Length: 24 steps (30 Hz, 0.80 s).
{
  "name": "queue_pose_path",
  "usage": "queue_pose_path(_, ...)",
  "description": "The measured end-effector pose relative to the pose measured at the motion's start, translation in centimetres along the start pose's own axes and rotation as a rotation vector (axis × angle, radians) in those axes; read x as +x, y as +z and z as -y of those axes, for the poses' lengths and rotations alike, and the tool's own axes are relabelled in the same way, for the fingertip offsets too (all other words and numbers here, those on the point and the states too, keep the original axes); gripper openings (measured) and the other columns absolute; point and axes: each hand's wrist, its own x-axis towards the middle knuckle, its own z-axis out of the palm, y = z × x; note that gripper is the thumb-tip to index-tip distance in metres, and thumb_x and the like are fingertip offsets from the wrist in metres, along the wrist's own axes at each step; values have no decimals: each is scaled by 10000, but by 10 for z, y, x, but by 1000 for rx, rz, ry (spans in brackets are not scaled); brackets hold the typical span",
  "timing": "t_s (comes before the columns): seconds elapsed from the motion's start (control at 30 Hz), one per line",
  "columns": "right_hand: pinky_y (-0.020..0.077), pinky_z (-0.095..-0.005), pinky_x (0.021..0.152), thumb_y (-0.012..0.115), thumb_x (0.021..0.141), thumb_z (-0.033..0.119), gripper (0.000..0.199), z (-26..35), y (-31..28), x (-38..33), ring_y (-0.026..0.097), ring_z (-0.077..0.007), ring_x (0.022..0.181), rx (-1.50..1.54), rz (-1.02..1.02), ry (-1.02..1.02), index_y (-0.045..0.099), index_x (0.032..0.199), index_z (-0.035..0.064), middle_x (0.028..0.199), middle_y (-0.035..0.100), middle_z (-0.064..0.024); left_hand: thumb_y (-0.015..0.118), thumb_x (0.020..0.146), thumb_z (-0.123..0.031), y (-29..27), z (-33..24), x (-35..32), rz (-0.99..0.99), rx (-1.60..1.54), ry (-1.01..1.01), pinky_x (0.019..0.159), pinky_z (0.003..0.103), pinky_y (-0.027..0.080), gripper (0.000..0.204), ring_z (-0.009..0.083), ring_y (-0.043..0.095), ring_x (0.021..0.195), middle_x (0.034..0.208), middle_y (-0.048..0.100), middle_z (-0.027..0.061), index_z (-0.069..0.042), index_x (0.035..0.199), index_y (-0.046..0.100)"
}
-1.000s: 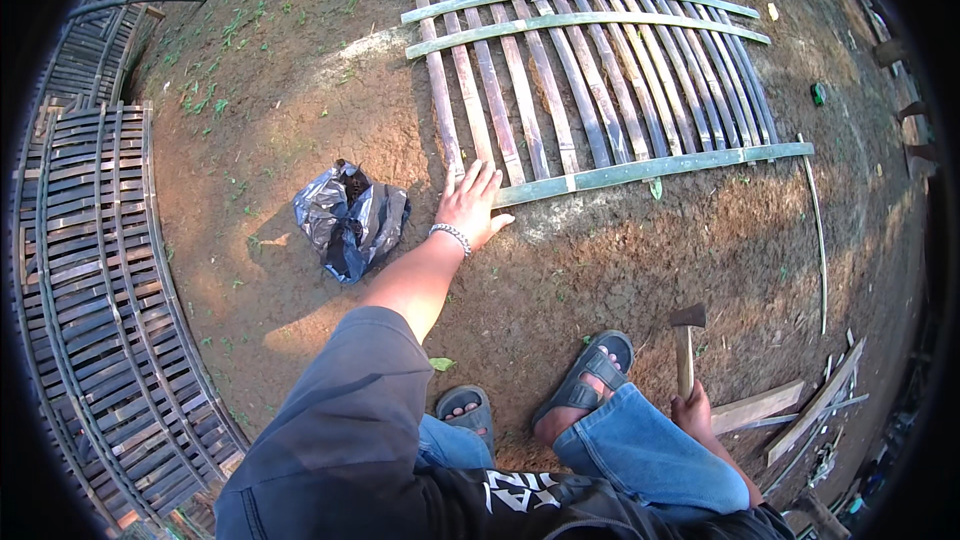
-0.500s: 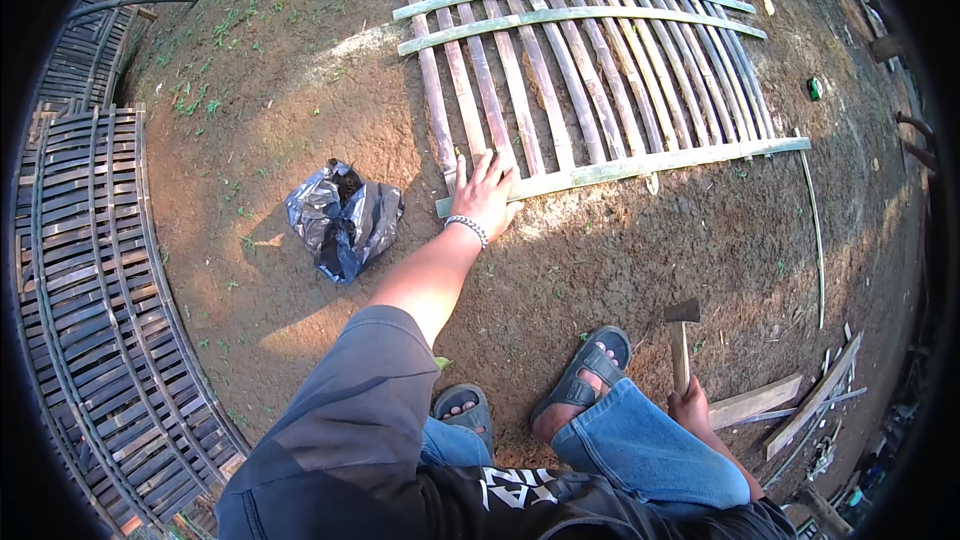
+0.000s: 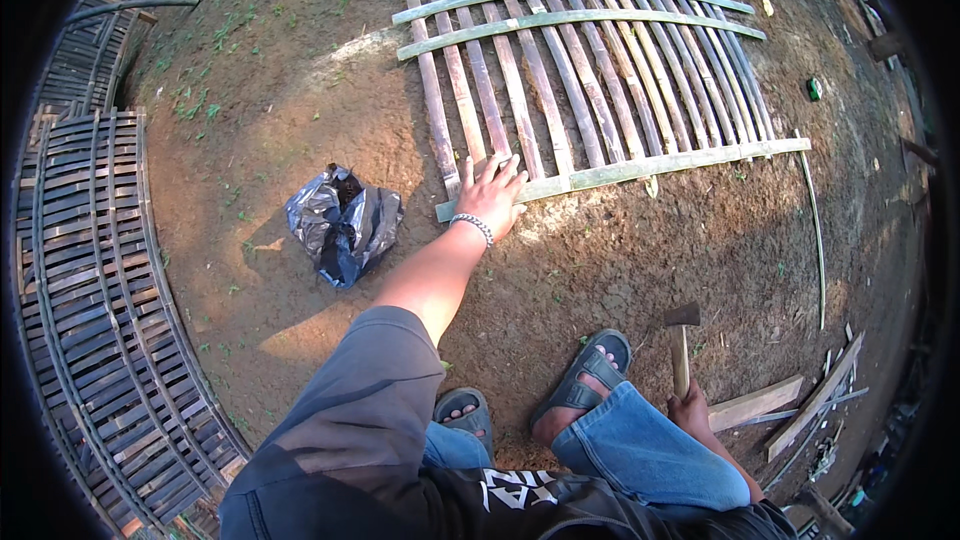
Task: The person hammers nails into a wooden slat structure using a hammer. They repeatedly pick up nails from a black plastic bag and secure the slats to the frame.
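Observation:
A bamboo slat panel (image 3: 620,169) lies on the ground ahead, its long slats crossed by several green bamboo strips. At the panel's near left corner my left hand (image 3: 489,198) rests on the slat ends and the near strip, fingers spread. A chain bracelet circles that wrist. Low on the right, beside my knee, my right hand (image 3: 688,410) is wrapped round the wooden handle of a small axe (image 3: 681,352). The axe stands head up, its dark metal head well apart from the panel.
An open black plastic bag (image 3: 345,225) sits on the dirt left of my arm. Finished-looking slatted bamboo panels (image 3: 110,310) line the left side. Wooden boards (image 3: 815,395) and scraps lie at right, near a thin bamboo strip (image 3: 814,230). My sandalled feet are below.
My left hand has shifted slightly to the right along the panel's near strip, its fingers spreading wider. The right hand and axe have stayed nearly still.

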Motion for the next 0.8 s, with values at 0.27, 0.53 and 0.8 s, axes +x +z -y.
queue_pose_path(0.27,526,-414,656,653,916,75,331,26,-1,-13,657,-279,709,149,-58,-48,518,1210,5,846,637,-165,667,956,-279,-84,36,-97,-373,-488,352,1023,449,470,335,338,628,1147,1234,675,143,-57,1206,688)
queue_pose_path(0.53,537,-412,651,641,933,79,431,-2,2,9,680,-271,733,88,-23,-54,479,1326,5,872,650,-162,592,983,-128,-50,196,-175,-155,-1025,-823,840,377,531,175,209,678,880,990,733,75,-5,1085,665)
queue_pose_path(0.8,542,-434,782,673,936,114,423,29,2,13,701,-319,895,36,14,-94,505,1314,22,984,681,-206,486,998,-253,44,251,-166,-147,-277,-729,974,446,497,363,385,658,1144,1224,697,222,-51,1215,694)
